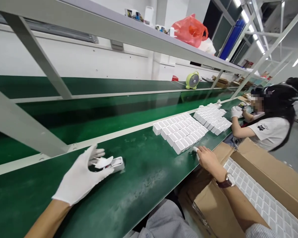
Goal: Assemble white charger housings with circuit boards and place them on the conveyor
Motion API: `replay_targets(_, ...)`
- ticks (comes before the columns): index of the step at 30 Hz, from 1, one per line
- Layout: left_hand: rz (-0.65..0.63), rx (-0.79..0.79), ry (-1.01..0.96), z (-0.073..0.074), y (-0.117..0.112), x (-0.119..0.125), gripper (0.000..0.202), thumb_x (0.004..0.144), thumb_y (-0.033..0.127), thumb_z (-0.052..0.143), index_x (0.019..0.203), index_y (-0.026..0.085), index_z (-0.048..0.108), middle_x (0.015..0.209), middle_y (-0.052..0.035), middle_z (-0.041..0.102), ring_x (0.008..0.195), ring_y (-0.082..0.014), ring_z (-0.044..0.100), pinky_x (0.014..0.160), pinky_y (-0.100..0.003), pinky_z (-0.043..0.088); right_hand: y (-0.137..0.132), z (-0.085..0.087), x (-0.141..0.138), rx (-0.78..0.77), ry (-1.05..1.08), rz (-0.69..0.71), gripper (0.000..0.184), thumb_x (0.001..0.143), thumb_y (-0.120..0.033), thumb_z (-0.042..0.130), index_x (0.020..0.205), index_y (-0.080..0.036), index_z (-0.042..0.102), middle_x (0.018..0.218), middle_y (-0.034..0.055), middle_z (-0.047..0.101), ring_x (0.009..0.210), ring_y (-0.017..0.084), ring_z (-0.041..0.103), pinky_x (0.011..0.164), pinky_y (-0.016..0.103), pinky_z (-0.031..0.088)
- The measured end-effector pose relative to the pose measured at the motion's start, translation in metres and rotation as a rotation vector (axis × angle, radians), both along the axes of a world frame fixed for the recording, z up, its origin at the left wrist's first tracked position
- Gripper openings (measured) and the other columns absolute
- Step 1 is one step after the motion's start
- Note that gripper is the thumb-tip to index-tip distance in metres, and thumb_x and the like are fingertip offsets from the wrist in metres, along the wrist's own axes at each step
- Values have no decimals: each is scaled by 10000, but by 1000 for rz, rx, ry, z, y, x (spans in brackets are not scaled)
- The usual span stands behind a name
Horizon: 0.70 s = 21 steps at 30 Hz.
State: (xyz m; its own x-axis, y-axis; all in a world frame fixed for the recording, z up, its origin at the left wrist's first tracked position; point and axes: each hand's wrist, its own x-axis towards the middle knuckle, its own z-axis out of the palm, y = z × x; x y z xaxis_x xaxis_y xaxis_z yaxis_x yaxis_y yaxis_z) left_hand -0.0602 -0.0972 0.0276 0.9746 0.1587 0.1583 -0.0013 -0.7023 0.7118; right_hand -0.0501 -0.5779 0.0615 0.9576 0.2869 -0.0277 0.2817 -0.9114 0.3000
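My left hand (85, 175), in a white glove, is at the left on the green work surface. Its thumb and index finger are closed on a small white plastic case (118, 164), while the other fingers are raised. The case lies on its side with its open face visible; the glove covers its near end. At the table's front edge is my right hand (208, 160), bare except for white covers on fingertips. Its fingers are drawn together over small dark bits (191, 153); what they pinch is hidden. Close beyond it stand rows of white cases (181, 130).
A second block of white cases (211, 115) stands farther along the bench (139, 195). An open cardboard box (270, 162) packed with white cases is at my right. Beyond sits a co-worker (270, 119) with gloved hands. A green fan (192, 80) and overhead shelf (109, 24) are behind.
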Motion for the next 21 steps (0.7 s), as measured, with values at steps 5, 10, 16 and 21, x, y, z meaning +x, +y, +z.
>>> replay_targets(5, 68, 175, -463, 12, 1, -8, 555, 747, 487, 784, 1180, 170, 642, 1144, -128, 663, 1010, -318, 671, 897, -458, 575, -12, -21, -4, 161, -16, 67, 196, 868, -73, 478, 976, -139, 628, 1008, 155, 641, 945, 291, 637, 838, 403, 524)
replay_targets(10, -278, 502, -585, 21, -19, -7, 181, 812, 401, 769, 876, 238, 727, 1015, -79, 686, 846, -239, 644, 767, -386, 521, 40, -11, -7, 833, 171, 262, 219, 996, -249, 425, 1162, -208, 562, 971, 71, 634, 835, 210, 625, 765, 356, 534)
replay_targets(16, -297, 530, -292, 4, -30, 2, 502, 772, 309, 794, 1242, 203, 653, 1117, -125, 699, 1013, -320, 622, 869, -454, 493, 145, -15, 20, 1213, 437, 417, 351, 1016, -287, 474, 1359, -229, 523, 943, 36, 670, 726, 150, 612, 681, 294, 536)
replay_targets(21, -51, -17, -158, -21, -17, 8, 542, 770, 304, 780, 1293, 255, 647, 945, -36, 685, 876, -226, 628, 862, -377, 512, 219, -13, 52, 1440, 523, 588, 327, 989, -224, 464, 1225, -223, 691, 874, 23, 625, 651, 113, 588, 624, 266, 512)
